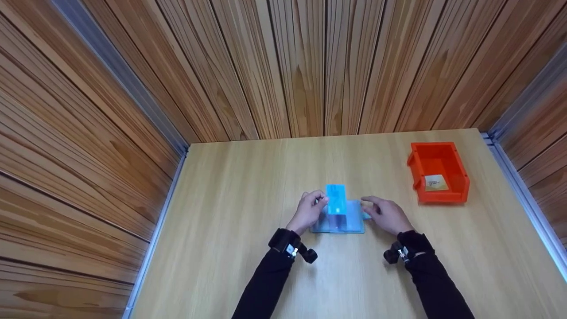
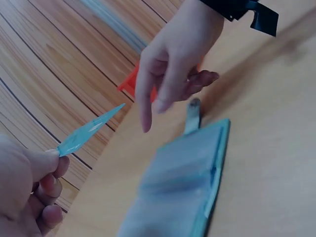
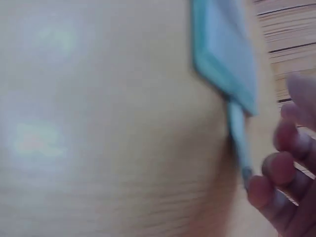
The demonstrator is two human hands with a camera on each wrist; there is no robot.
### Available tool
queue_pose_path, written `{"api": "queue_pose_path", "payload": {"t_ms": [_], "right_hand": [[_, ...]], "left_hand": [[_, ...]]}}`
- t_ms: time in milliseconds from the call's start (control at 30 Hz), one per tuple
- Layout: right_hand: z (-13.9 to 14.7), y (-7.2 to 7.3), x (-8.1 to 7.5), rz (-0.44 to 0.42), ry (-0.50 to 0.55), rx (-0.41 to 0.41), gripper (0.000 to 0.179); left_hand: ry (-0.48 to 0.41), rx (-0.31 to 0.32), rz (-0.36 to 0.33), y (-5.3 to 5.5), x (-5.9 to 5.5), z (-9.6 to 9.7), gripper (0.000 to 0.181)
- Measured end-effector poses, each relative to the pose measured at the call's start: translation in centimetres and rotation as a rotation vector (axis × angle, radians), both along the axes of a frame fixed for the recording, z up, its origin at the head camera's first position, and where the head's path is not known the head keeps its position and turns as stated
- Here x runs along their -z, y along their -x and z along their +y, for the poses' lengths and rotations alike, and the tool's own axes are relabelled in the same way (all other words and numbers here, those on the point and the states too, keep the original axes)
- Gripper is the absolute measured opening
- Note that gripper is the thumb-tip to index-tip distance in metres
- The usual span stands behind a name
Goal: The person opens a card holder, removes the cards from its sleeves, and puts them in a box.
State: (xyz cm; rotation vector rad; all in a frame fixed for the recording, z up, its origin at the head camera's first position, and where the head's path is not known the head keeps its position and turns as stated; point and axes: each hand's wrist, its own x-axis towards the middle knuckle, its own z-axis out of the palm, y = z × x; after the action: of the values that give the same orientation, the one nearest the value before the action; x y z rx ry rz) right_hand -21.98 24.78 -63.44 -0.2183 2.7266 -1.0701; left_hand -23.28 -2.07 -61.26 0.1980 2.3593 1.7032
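Observation:
My left hand [image 1: 308, 210] pinches a bright blue card [image 1: 336, 198] between thumb and fingers. In the left wrist view the card [image 2: 89, 131] is tilted and seen nearly edge-on, apart from the holder. Below it on the table lies an opened teal card holder [image 1: 354, 217] with clear plastic sleeves. A short strap [image 2: 193, 116] with a snap button sticks out from its right side. My right hand [image 1: 386, 213] hovers by that strap, thumb and index finger extended, with nothing in its grasp. Whether a fingertip touches the strap [image 3: 238, 138] in the blurred right wrist view I cannot tell.
An orange plastic bin [image 1: 443, 161] stands at the back right of the wooden table [image 1: 239, 190], with a pale printed label [image 1: 436, 182] near its front. Wood-panelled walls [image 1: 297, 66] and metal rails [image 1: 155, 239] border the table.

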Motion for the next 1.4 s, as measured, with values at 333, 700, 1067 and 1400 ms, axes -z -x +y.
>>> {"api": "queue_pose_path", "payload": {"t_ms": [333,700,1067,1400], "right_hand": [[-2.1,-0.1,-1.6,0.022,0.238,0.089,0.042],[-5.1,-0.1,-2.2,0.19,0.438,0.164,0.024],[-5.0,-0.2,-1.9,0.193,0.421,0.221,0.023],[-3.1,0.1,-2.6,0.174,0.39,0.247,0.029]], "left_hand": [[-0.075,0.017,0.009,0.0,-1.0,0.5,0.017],[-0.102,0.041,0.055,0.3,-0.8,1.1,0.019],[-0.035,0.02,0.028,0.2,0.0,1.0,0.02],[0.7,0.05,0.323,-0.9,4.2,-0.8,0.036]]}}
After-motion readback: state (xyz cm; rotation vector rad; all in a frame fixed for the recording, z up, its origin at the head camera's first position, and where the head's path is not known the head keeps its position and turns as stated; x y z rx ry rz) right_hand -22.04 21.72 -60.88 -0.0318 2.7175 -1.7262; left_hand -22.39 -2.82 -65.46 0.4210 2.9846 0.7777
